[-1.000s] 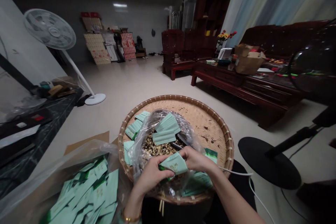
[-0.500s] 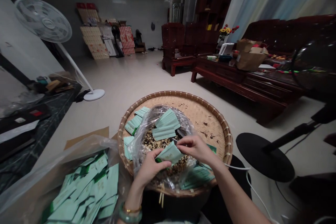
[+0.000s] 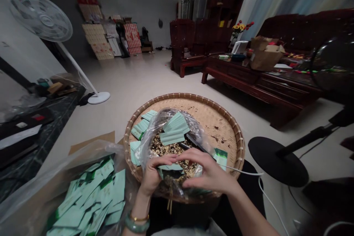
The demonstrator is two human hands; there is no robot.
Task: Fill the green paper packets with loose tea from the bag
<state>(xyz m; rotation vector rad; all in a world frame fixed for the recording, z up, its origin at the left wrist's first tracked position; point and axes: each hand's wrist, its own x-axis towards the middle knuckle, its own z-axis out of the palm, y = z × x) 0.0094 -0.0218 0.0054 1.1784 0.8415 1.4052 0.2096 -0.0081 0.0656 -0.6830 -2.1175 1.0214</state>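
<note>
My left hand (image 3: 154,174) grips a pale green sachet (image 3: 172,167) by its left side, above a clear plastic bag (image 3: 151,129) of loose dark and pale mixed bits (image 3: 163,147). My right hand (image 3: 206,171) is curved beside the sachet, thumb and fingers apart, its fingertips close to those of my left hand. I cannot tell whether it touches the sachet. Just beyond it lies a slim black device (image 3: 195,143) with a white cord (image 3: 246,170). A fanned stack of green sachets (image 3: 174,129) rests on the bits.
A round woven bamboo tray (image 3: 182,96) carries the bag, more sachets and scattered dark bits. At lower left, a plastic-lined box (image 3: 95,138) holds many sachets. A white fan (image 3: 99,97) stands left, a black fan base (image 3: 278,161) right, and a wooden table (image 3: 260,88) behind.
My right hand has opened and come nearer, no longer pinching the sachet's upper edge. The sachet has tipped lower in my left hand. More of the black device shows.
</note>
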